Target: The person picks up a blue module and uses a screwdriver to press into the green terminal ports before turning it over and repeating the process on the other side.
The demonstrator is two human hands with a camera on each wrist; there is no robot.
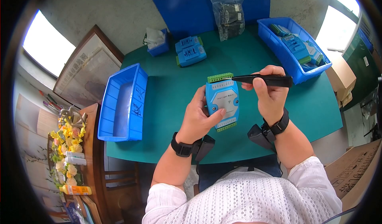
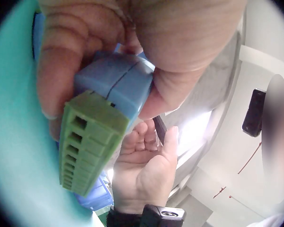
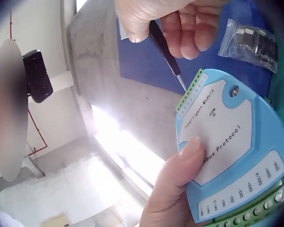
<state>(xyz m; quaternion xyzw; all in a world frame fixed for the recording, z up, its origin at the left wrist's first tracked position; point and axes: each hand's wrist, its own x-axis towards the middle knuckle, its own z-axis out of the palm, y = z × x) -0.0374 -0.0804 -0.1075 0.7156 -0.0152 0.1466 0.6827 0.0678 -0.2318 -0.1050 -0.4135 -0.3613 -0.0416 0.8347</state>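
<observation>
My left hand (image 1: pixel 202 118) grips a blue module (image 1: pixel 213 100) with a grey-white label, its thumb lying across the label. Green terminal blocks line both ends; the far terminal block (image 1: pixel 220 77) faces away from me, and the near one (image 2: pixel 87 142) fills much of the left wrist view. In my right hand (image 1: pixel 270 92) is a black-handled screwdriver (image 1: pixel 274 80), held between thumb and fingers. Its thin metal shaft (image 3: pixel 181 81) points at the far terminal block, with the tip right at the block's edge in the right wrist view.
A blue bin (image 1: pixel 140 100) stands at the left of the green table (image 1: pixel 171 144). More modules fill another blue bin (image 1: pixel 294 74) at the right. Two stacked-looking modules (image 1: pixel 191 55), a small tissue-filled box (image 1: pixel 159 49) and a plastic bag of black parts (image 1: pixel 230 19) lie toward the back.
</observation>
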